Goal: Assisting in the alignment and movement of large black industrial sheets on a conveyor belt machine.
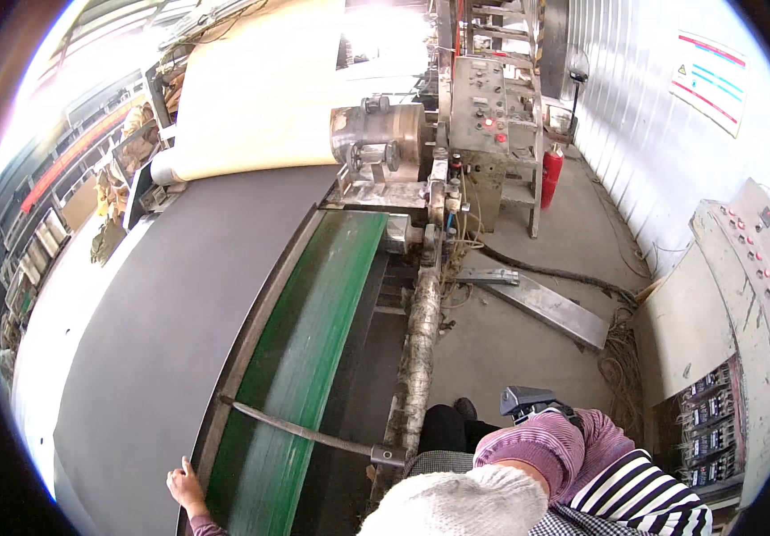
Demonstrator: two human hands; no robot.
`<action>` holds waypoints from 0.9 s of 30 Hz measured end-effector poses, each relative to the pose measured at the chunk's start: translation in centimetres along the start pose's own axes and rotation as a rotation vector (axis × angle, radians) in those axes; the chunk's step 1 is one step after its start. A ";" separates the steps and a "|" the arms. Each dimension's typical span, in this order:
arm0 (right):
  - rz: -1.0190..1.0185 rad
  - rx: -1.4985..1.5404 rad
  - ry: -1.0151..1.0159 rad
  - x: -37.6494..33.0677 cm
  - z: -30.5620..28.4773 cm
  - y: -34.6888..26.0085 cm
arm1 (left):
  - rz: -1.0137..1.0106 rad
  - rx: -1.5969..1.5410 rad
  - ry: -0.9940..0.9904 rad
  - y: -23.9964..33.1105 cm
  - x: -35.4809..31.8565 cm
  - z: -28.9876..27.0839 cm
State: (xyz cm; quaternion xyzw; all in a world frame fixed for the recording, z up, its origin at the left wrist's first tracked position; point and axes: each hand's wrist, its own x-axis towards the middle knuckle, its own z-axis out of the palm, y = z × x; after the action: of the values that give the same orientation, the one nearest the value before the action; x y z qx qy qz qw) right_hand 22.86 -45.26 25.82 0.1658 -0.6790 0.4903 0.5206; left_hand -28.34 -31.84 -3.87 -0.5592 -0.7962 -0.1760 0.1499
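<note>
My left hand (187,488) is bare and reaches over the right edge of a wide dark grey sheet (171,295). Its thumb stands apart from the fingers, which rest at the sheet's edge, and it appears to hold nothing. Close to the camera at the bottom is my right hand (461,505) in a white knitted glove, its fingers hidden and cut off by the lower edge. Beside the sheet runs a green belt (313,330), crossed by a curved metal bar (300,429) that ends at a clamp on a worn rail (416,348).
Beyond the sheet stand a yellowish web (260,89) and a metal roller (403,134). A control box (479,107), steps (521,152) and a red extinguisher (552,174) are farther right. Metal channel (555,308) and cables lie on the floor, near an open-fronted control cabinet (742,304).
</note>
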 end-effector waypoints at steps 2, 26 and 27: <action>-0.015 0.368 0.116 -0.6 1.0 0.3 | 0.004 0.033 -0.038 4.2 1.8 0.8; 0.075 -0.204 0.049 -3.4 -2.2 0.7 | 0.225 0.087 -0.059 -1.1 0.8 1.9; 0.253 -0.171 0.079 -4.4 -3.9 -0.4 | 0.186 0.010 -0.064 1.0 1.5 2.2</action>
State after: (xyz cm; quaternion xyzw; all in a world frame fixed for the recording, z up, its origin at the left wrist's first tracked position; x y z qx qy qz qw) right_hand 27.05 -43.43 22.14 0.0145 -0.7128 0.4986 0.4931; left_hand -27.99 -29.25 -5.06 -0.6354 -0.7459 -0.1395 0.1427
